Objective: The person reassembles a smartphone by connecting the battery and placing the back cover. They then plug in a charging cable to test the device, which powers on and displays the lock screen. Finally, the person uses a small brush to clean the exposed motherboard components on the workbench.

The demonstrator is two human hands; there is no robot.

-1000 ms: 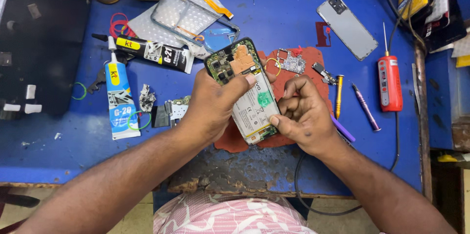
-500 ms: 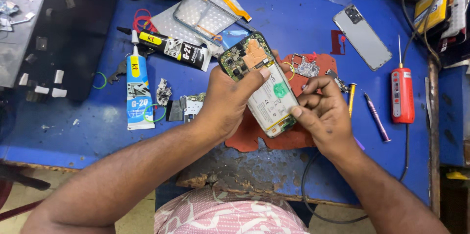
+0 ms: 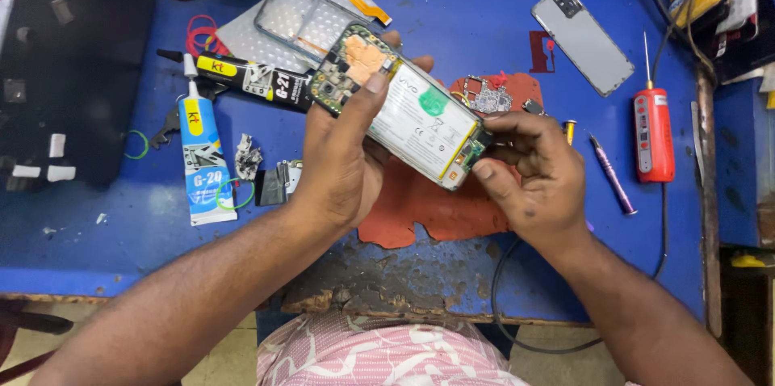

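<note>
Opened phone [image 3: 412, 115] between both hands

A blue worktable [image 3: 484, 55] fills the view, its paint worn off to bare, crumbling board along the near edge [image 3: 387, 285]. To one side sits a dark surface [image 3: 73, 71]. Below the edge shows pale tiled floor [image 3: 234, 358]. The light is even and bright.

Glossy battery film [image 3: 420, 118], worn painted wooden table [image 3: 452, 273]
</note>
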